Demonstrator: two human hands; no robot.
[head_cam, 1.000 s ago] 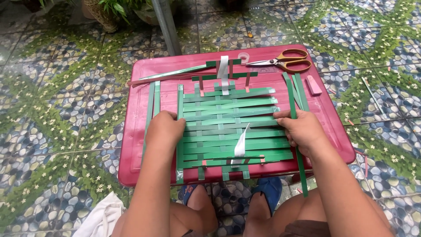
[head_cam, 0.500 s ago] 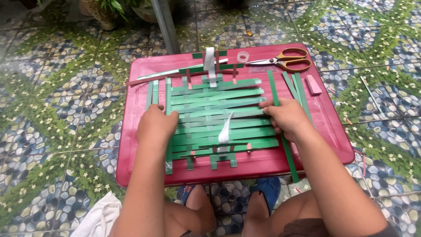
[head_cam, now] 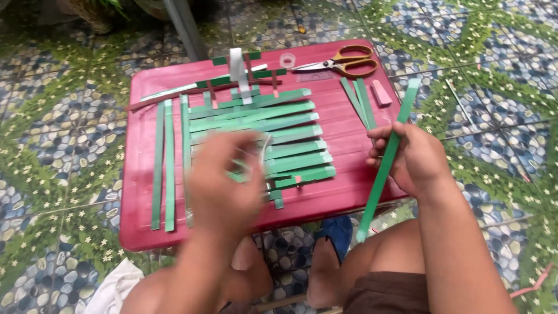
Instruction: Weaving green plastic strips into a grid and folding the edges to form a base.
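A woven mat of green strips point(head_cam: 273, 131) lies on a low red plastic table point(head_cam: 145, 93). My right hand point(head_cam: 410, 157) is shut on one long green strip point(head_cam: 383, 168), held slanting over the table's right edge. My left hand point(head_cam: 224, 183) is blurred in motion over the mat's near left part; its fingers look spread, and I cannot tell whether it holds anything. A white strip point(head_cam: 264, 148) curls up from the mat beside that hand.
Scissors with orange handles point(head_cam: 343, 61) lie at the table's far right, next to a clear tape roll point(head_cam: 288, 59) and a pink eraser point(head_cam: 381, 92). Loose green strips point(head_cam: 164, 163) lie at the left. Pebble-patterned floor surrounds the table; a white cloth point(head_cam: 113, 291) lies below left.
My right hand has lifted off the mat and picked up a long green strip at the right. My left hand has moved rightward over the mat. The mat has shifted left.
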